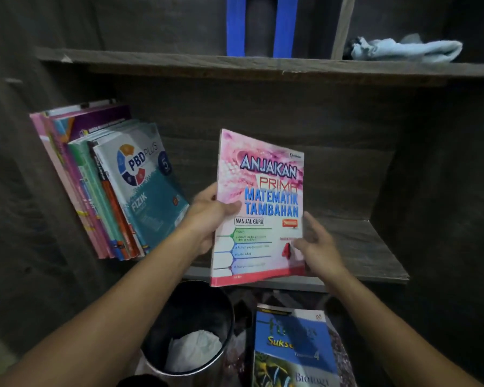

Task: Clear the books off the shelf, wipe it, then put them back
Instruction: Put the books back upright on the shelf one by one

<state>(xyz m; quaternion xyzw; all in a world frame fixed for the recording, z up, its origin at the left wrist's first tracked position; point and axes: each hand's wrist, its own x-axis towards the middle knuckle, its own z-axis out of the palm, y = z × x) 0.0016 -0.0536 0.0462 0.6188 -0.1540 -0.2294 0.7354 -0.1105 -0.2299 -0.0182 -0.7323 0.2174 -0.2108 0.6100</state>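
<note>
Over the front edge of the shelf (375, 247), near its middle, a pink maths book (259, 191) is held upright with its cover to the camera (the title reads "Anjakan Prima Matematik Tambahan"). The left hand (210, 216) grips its left edge, thumb curled across the cover and fingers behind. The right hand (317, 247) is at the book's lower right corner with its fingers loosely spread against the cover; blur hides whether it pinches or only touches. At the shelf's left end a row of books (95, 177) leans against the side wall, a teal physics book (148, 196) foremost. Toward the right end of the upper shelf (179, 62) lies a pale blue cloth (405, 50). Below the shelf's front edge sit a dark bin (190, 308) with white paper inside and, just beside it, a blue biology book (294, 347).
</note>
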